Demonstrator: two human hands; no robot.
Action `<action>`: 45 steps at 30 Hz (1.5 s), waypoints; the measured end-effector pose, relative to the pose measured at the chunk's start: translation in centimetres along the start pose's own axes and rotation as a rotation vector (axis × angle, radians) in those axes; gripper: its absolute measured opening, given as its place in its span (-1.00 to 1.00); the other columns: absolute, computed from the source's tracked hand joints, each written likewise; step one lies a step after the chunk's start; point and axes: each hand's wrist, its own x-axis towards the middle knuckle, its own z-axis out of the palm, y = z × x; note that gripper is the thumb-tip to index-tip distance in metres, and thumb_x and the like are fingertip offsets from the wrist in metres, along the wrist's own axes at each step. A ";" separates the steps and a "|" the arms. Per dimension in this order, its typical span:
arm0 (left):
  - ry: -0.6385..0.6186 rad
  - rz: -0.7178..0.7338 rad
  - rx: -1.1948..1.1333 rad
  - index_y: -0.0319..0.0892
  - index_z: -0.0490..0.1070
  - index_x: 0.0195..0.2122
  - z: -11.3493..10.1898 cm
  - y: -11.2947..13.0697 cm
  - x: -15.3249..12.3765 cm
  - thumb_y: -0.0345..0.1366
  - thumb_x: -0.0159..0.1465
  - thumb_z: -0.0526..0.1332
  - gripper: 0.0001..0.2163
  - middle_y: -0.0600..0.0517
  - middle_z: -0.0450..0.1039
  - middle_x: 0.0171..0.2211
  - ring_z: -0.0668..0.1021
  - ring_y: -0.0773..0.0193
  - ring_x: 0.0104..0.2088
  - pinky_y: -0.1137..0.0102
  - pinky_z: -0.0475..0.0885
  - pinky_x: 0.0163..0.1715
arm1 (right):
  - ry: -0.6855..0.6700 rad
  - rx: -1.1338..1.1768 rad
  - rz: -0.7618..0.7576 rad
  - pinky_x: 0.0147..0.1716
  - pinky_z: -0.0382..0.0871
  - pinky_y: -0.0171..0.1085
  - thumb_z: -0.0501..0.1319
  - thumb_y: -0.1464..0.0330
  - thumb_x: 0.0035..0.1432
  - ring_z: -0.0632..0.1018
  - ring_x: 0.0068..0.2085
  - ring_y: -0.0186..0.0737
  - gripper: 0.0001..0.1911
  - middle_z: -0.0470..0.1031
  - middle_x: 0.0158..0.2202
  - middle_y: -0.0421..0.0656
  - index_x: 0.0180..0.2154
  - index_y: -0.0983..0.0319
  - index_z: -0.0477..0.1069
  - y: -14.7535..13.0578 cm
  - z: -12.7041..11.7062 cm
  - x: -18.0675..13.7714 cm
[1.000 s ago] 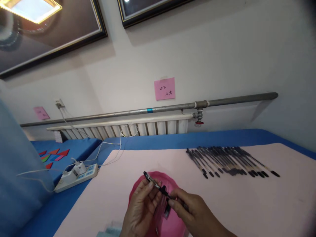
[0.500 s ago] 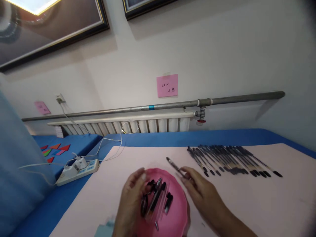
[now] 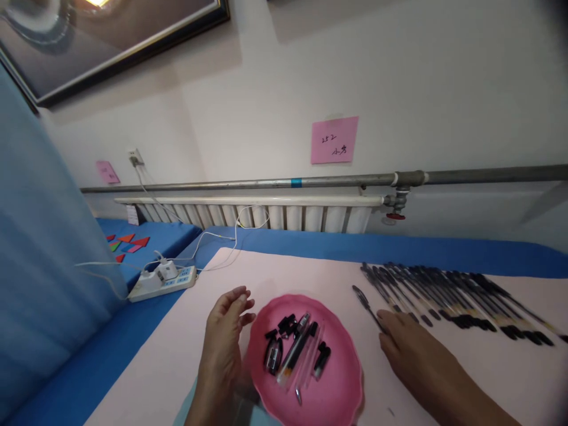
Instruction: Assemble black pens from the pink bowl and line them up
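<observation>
Here's the pen [image 3: 366,303], slim and dark, between the dish and the row, and the right hand [image 3: 412,343] has it pinched at the near end, far tip pointing toward the wall! Is it touching the pink paper [image 3: 288,278]? Hard to tell from here. Just to its right lies the row of pens [image 3: 444,296], side by side, so this looks like the laying-down step, and the next move seems to call for lining it up, then loosening the fingers. Over to the left, the left hand [image 3: 224,337] grasps nothing, fingers loosely curled just beside the pink dish [image 3: 341,370]. In there, pen caps [image 3: 323,360] and clear tubes [image 3: 309,361] lie jumbled; farther out, a power strip [image 3: 186,284] rests on the blue table [image 3: 310,241]
</observation>
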 end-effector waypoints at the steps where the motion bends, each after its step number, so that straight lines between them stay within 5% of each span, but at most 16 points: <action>1: -0.013 0.016 0.054 -0.23 0.45 -0.31 -0.2 0.0 0.1 -0.25 -0.01 0.28 -0.76 -0.07 0.47 -0.27 0.50 0.23 -0.30 0.38 0.37 -0.36 | -0.040 -0.017 0.021 -0.48 0.19 -0.26 -0.03 0.48 0.09 0.48 -0.35 -0.09 -0.82 0.41 -0.38 -0.05 -0.33 0.23 0.31 0.0 -0.2 -0.2; 7: -0.157 0.237 0.687 -0.14 0.49 -0.41 0.0 -0.8 0.0 -0.33 0.07 0.16 -0.88 -0.02 0.48 -0.38 0.46 0.16 -0.28 0.31 0.32 -0.23 | -0.102 -0.004 0.099 -0.55 0.07 -0.32 -0.02 0.52 0.04 0.44 -0.51 -0.19 -0.85 0.37 -0.52 -0.17 -0.46 0.18 0.20 -0.3 -0.9 -0.4; 12: -0.255 0.398 1.158 -0.11 0.55 -0.36 1.0 -3.0 -0.4 -0.47 0.05 0.11 -0.76 -0.15 0.37 0.00 0.28 -0.08 0.07 0.10 0.10 0.05 | -0.003 -0.080 0.059 -0.55 0.04 -0.32 -0.05 0.51 0.11 0.44 -0.46 -0.18 -0.85 0.38 -0.45 -0.11 -0.41 0.20 0.23 0.7 -0.7 0.3; 19: -0.314 0.361 1.229 -0.10 0.55 -0.35 1.3 -4.1 -0.3 -0.44 0.05 0.12 -0.76 -0.20 0.22 0.14 0.09 -0.30 0.18 -0.12 0.02 0.03 | 0.040 -0.138 0.030 -0.54 0.07 -0.32 -0.09 0.43 0.20 0.44 -0.43 -0.16 -0.84 0.36 -0.36 -0.08 -0.39 0.20 0.20 -0.5 -0.8 -0.2; 23: -0.341 0.329 1.291 -0.11 0.55 -0.42 1.1 -3.5 -0.3 -0.44 0.08 0.09 -0.76 -0.17 0.26 0.12 0.13 -0.25 0.17 -0.09 0.06 0.03 | -0.010 -0.013 -0.112 -0.51 0.10 -0.32 -0.07 0.42 0.18 0.44 -0.46 -0.22 -0.82 0.38 -0.45 -0.17 -0.46 0.16 0.17 -2.1 0.1 -1.1; 29: -0.353 0.344 1.261 -0.05 0.55 -0.30 1.4 -4.0 -0.3 -0.43 0.06 0.10 -0.72 -0.17 0.23 0.14 0.16 -0.20 0.17 -0.04 0.11 0.01 | -0.060 0.070 -0.045 -0.52 0.11 -0.33 -0.04 0.40 0.16 0.45 -0.46 -0.21 -0.80 0.40 -0.50 -0.19 -0.51 0.16 0.16 -2.4 0.2 -0.7; 34: -0.329 0.330 1.269 -0.10 0.55 -0.45 1.3 -3.7 -0.1 -0.45 0.05 0.11 -0.77 -0.15 0.25 0.13 0.20 -0.16 0.15 0.02 0.12 0.03 | -0.058 0.076 -0.047 -0.53 0.11 -0.34 -0.04 0.40 0.16 0.46 -0.46 -0.21 -0.80 0.41 -0.50 -0.19 -0.51 0.16 0.18 -2.7 -0.2 -0.7; 38: -0.324 0.340 1.272 -0.10 0.55 -0.30 0.9 -3.4 -0.1 -0.49 0.05 0.07 -0.69 -0.18 0.23 0.15 0.23 -0.16 0.14 0.02 0.13 0.03 | -0.075 0.074 -0.049 -0.52 0.12 -0.33 -0.05 0.41 0.16 0.46 -0.45 -0.20 -0.80 0.41 -0.49 -0.18 -0.50 0.16 0.18 -2.7 -0.2 -0.7; 45: -0.264 0.339 1.257 -0.14 0.53 -0.42 0.6 -2.8 -0.2 -0.46 0.06 0.08 -0.77 -0.16 0.32 0.08 0.29 -0.03 0.10 0.18 0.17 0.03 | -0.035 0.079 -0.068 -0.53 0.11 -0.33 -0.04 0.40 0.16 0.44 -0.46 -0.21 -0.79 0.40 -0.51 -0.19 -0.53 0.16 0.16 -2.5 0.0 -0.7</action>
